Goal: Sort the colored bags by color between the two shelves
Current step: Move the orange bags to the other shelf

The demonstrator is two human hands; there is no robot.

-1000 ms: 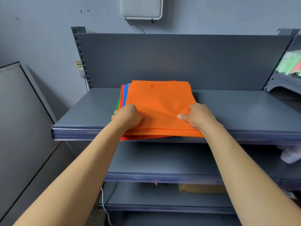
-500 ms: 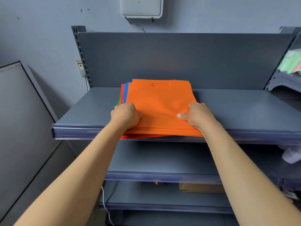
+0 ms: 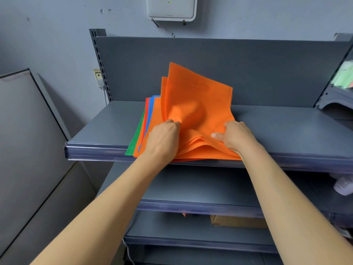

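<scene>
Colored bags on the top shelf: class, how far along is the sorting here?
Done: nothing visibly; every bag lies in one mixed stack on the top shelf. In hand: left hand and right hand grip the top orange bags, far ends lifted. Left: separate the green bag, red bag and blue bag beneath; none shows on the lower shelf.
</scene>
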